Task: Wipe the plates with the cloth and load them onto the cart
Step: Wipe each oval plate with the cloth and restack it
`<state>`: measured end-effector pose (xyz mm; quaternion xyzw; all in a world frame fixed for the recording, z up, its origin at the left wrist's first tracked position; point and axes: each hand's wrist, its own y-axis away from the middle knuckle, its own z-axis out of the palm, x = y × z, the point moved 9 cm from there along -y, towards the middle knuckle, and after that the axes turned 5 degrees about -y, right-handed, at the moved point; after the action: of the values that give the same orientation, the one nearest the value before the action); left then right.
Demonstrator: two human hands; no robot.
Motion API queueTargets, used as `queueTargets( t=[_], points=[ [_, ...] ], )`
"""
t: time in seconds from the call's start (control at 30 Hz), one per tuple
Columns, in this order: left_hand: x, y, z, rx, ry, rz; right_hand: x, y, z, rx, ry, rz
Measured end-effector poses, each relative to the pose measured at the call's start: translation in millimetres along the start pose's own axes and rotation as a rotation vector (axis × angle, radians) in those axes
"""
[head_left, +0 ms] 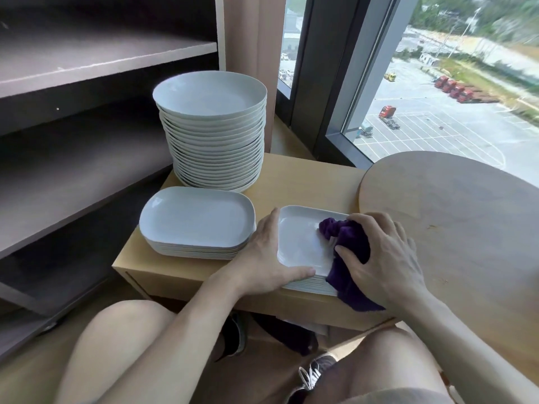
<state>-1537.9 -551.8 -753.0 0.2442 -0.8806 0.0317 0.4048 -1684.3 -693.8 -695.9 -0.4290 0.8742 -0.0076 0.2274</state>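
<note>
A stack of white square plates (300,243) sits at the front of a low wooden table (309,188). My left hand (262,258) holds the left corner of the top plate, with the thumb along its front edge. My right hand (382,258) grips a bunched purple cloth (348,243) and presses it on the right side of that plate; part of the cloth hangs over the front edge. Left of it lies a stack of white oblong plates (197,221). Behind stands a tall stack of round white plates (211,126).
A grey shelving unit (87,158) with several bare shelves stands at the left. A round wooden tabletop (455,217) overlaps the low table on the right. A large window (452,83) is behind. My knees and shoes are below the table's front edge.
</note>
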Motion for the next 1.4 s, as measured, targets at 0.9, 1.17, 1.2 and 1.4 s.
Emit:
queueTargets(
  t=[0.9,1.17,1.2,1.4],
  points=[
    [-6.5,-1.3,-4.7,-0.106,0.264,-0.038,-91.2,-26.6,55.0,-0.494,0.063,-0.250],
    [-8.9,1.3,-5.4,-0.073,0.251,-0.011,-63.4,-9.2,38.1,-0.447,0.125,-0.196],
    [-9.0,1.0,-5.5,-0.073,0.247,-0.011,-55.2,-7.3,33.9,-0.436,0.144,-0.177],
    [-9.7,-0.2,-4.1,-0.089,0.246,-0.016,-1.7,-5.7,0.7,-0.307,0.284,-0.030]
  ],
)
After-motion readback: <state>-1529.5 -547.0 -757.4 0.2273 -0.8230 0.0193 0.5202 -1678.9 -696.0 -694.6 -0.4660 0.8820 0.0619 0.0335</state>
